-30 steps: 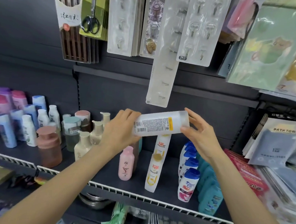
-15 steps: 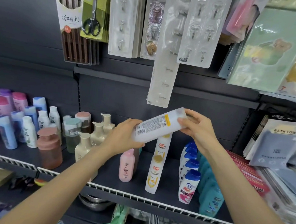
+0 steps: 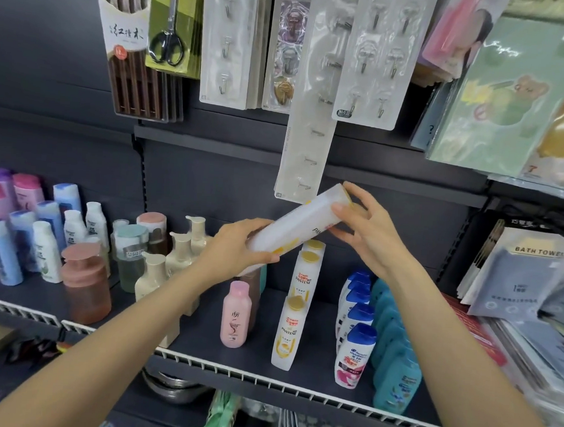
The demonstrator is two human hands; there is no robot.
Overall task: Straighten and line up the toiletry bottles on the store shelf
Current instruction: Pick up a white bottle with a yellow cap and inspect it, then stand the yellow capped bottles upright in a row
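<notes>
Held bottle: a white shampoo bottle (image 3: pixel 298 226) is in the air above the shelf (image 3: pixel 298 363), tilted, its flat base up to the right and its other end down to the left.
Left hand: the left hand (image 3: pixel 235 246) wraps the lower end, fingers curled over the top and thumb beneath.
Right hand: the right hand (image 3: pixel 364 230) holds the upper end, with fingers (image 3: pixel 354 193) hooked over the base and thumb on the side.
Row below: three matching white bottles with gold caps (image 3: pixel 288 332) stand upright in a line running front to back, directly under the held one.
Neighbours: a pink bottle (image 3: pixel 236 314) stands just left of that line; blue-capped white bottles (image 3: pixel 353 354) and teal bottles (image 3: pixel 394 378) stand in rows to the right.
</notes>
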